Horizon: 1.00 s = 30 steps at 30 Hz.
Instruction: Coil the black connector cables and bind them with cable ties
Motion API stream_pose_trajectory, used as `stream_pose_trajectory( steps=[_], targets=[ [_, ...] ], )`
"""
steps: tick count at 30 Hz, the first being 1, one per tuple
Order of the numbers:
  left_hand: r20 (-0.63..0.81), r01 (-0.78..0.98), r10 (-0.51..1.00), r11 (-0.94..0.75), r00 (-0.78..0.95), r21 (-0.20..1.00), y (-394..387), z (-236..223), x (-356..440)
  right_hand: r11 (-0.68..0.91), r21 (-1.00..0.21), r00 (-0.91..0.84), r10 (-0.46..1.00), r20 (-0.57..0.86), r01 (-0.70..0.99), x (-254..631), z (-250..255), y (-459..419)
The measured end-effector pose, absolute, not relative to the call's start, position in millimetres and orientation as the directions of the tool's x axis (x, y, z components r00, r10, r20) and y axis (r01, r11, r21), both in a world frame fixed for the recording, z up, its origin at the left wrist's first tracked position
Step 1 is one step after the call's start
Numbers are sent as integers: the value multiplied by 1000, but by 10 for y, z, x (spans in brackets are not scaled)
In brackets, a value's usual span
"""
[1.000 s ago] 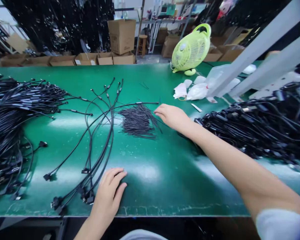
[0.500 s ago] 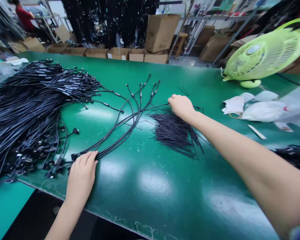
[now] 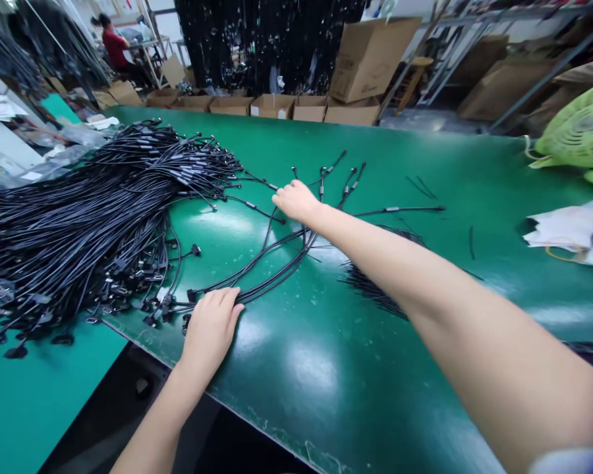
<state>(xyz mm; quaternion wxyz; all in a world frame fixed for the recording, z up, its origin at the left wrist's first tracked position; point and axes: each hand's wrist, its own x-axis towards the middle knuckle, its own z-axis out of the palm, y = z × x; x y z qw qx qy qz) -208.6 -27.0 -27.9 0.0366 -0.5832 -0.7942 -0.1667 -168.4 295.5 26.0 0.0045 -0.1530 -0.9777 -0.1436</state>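
Observation:
My left hand [image 3: 212,321] is closed over several black cables [image 3: 271,280] near their plug ends, low on the green table. The cables curve away to the upper right, their small far ends fanned out. My right hand [image 3: 296,201] is closed on a black cable at the fan's left side; its fingertips meet the cable beside a grey sleeve. Left of both hands lies a large heap of black cables [image 3: 123,178] with plugs along its near edge. Under my right forearm is a pile of short thin black strips [image 3: 375,289], partly hidden.
A green fan [image 3: 580,125] stands at the right, with white bags [image 3: 573,227] in front of it. Cardboard boxes [image 3: 271,106] line the table's [image 3: 296,408] far edge. A person in red [image 3: 114,46] sits in the background. A few loose strips [image 3: 422,187] lie at the right.
My right hand has moved left from the cable end beside the strips to the left side of the fan. That cable now lies stretched out rightward. My left hand stays on the cables; the view has turned left.

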Motion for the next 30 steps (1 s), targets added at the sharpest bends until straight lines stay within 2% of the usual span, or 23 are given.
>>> stream_pose_trajectory(
  steps=[2,5,6,8,10,12,15,17,21,23,24,26,28,30],
  targets=[
    [274,921,901,256,-338,293,-285,-263,-2083,885,299,-933,320,167,357,-1570,548,2908],
    [378,876,833,235,-405,420,-303,-150,-2057,823,281,-820,331,468,493,-1173,1192,2674],
    [438,862,785,227,-438,454,-302,-86,-2048,814,268,-770,302,562,515,-1012,1417,2529],
    [542,842,683,209,-490,497,-272,64,-2036,813,282,-722,227,653,510,-701,1816,2148],
    [560,837,676,157,-478,525,-196,212,-2029,786,326,-721,208,661,526,-450,2114,1698],
    [454,802,805,45,-382,595,-83,324,-2010,753,342,-720,242,651,562,-281,2321,1267],
    [230,650,962,-80,-148,756,67,412,-1949,711,322,-714,354,604,625,-109,2525,852],
    [234,580,955,-88,-182,810,86,456,-1928,691,301,-707,426,565,657,40,2588,829],
    [473,617,707,-66,-526,784,-69,624,-2118,656,236,-671,558,489,717,630,2315,1378],
    [471,553,633,-80,-614,829,-175,728,-2326,668,125,-653,641,404,733,1083,1911,1733],
    [409,464,640,-91,-651,881,-225,772,-2431,657,52,-625,687,371,752,1330,1660,1858],
    [193,198,708,-76,-679,977,-327,824,-2567,690,-85,-629,698,343,719,1800,1131,1923],
    [-18,-33,809,-1,-588,999,-435,822,-2507,688,-114,-624,706,335,717,2144,667,1702],
    [-100,-84,906,72,-412,994,-543,777,-2194,694,-104,-639,703,312,713,2281,368,1238]
  ],
)
